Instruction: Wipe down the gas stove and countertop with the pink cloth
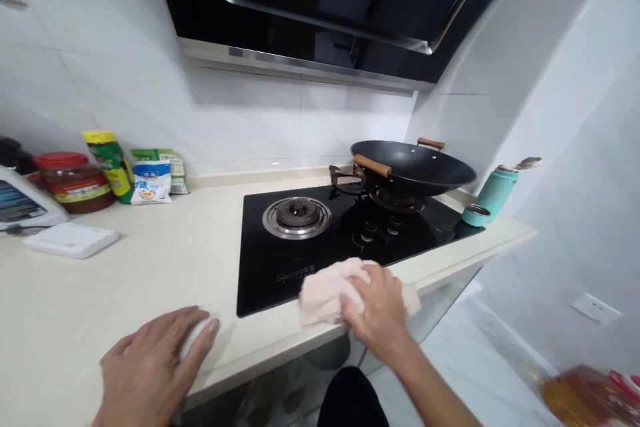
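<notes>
My right hand (376, 310) presses a pale pink cloth (323, 293) against the front edge of the black glass gas stove (260, 263) and the counter strip before it. Its fingers are curled on the cloth, slightly blurred. My left hand (155, 360) rests on the cream countertop (195, 250) left of the stove, holding nothing, thumb and fingers apart. A bare left burner (297, 217) with a steel ring lies beyond the cloth. Over the right burner sits a black wok (415, 167) with wooden handles. Two control knobs (369, 232) are between the burners.
At the back left stand a red-lidded jar (75, 183), a yellow-capped container (111, 167), a small white-and-blue packet (151, 182) and a flat white box (73, 240). A teal bottle (497, 193) and its cup (475, 215) are at the right. A range hood (300, 13) hangs overhead.
</notes>
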{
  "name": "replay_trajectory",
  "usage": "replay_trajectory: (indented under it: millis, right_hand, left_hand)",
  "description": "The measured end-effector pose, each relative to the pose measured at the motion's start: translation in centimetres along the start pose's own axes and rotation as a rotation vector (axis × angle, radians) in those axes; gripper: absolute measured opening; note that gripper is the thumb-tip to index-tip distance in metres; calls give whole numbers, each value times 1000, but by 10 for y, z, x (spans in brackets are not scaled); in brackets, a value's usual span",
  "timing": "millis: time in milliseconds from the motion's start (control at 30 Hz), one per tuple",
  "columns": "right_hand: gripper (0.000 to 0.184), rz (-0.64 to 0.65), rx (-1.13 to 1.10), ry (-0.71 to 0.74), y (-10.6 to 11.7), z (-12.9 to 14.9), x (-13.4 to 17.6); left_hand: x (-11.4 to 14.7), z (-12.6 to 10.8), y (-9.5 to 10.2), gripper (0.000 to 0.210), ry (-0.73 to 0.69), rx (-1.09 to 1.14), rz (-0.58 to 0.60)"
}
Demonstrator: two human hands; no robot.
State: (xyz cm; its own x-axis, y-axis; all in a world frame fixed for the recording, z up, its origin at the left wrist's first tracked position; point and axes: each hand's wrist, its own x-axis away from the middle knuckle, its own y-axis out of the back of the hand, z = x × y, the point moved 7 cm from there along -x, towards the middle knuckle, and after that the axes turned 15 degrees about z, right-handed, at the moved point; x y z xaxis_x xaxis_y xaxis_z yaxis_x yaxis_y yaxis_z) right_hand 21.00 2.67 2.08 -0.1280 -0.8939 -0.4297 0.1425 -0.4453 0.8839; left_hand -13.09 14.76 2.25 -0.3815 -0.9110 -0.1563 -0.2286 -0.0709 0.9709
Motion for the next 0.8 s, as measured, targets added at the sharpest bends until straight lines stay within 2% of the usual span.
replay_trajectory:
  millis: [100, 167, 233, 333, 433, 533, 633, 800]
  right_hand:
    - [24, -38, -122, 176, -9, 77, 4]
    - [24, -60, -196, 301, -13, 114, 7]
    - [27, -105, -242, 400, -14, 137, 9]
    - [34, -142, -248, 489, -15, 143, 13]
    - [42, -97, -210, 561, -19, 127, 22]
    - [46, -46, -147, 556, -22, 90, 34]
    - [53, -18, -90, 447, -23, 31, 44]
    - [64, 153, 70, 170, -13, -81, 42]
  left_hand:
    - [1, -1, 1, 35, -22, 5, -40]
    - [3, -3, 4, 36, -25, 16, -75]
    - [5, -5, 7, 36, -29, 36, -97]
    - [6, -4, 7, 35, -42, 52, -102]
    - [7, -3, 5, 34, -49, 50, -93]
    - [9, -4, 4, 36, -58, 67, -92]
    - [11, -8, 5, 38, -59, 85, -93]
    - [14, -14, 9, 39, -37, 86, -91]
